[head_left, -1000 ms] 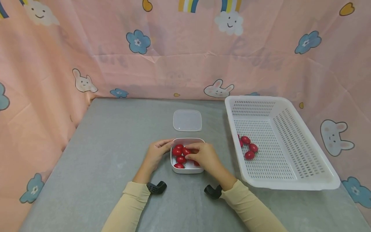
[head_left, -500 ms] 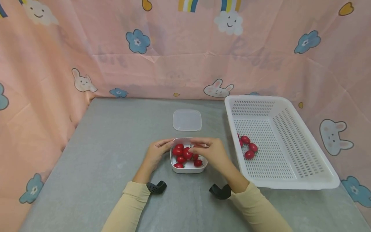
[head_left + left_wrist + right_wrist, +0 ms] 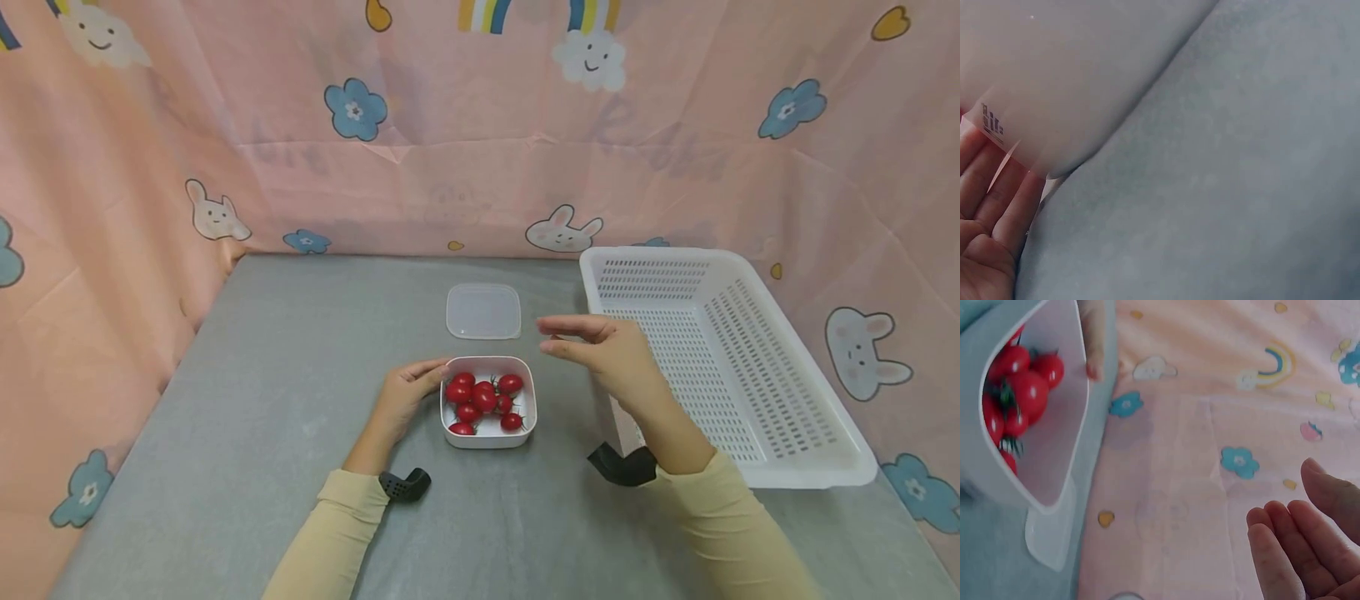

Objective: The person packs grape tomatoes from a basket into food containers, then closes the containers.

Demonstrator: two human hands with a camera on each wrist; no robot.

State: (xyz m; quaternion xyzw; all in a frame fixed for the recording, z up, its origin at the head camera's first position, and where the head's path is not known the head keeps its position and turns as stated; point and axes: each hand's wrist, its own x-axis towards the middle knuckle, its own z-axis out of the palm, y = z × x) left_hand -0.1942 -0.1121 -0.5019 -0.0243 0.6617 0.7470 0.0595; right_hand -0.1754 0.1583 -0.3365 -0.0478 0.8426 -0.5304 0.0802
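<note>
White rounded-square tub (image 3: 489, 442), glossy tomatoes (image 3: 483, 398) inside; left hand (image 3: 402, 395) straight-fingered against it; right hand (image 3: 617, 357) narrowly parted.

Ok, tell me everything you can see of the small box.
The box is white, seemingly plastic, with rounded corners, an open top and small dark print on its outside. It sits upright on the grey table, left of the basket. Red tomatoes lie inside, leaving some floor bare. The left hand touches its far left corner.
</note>
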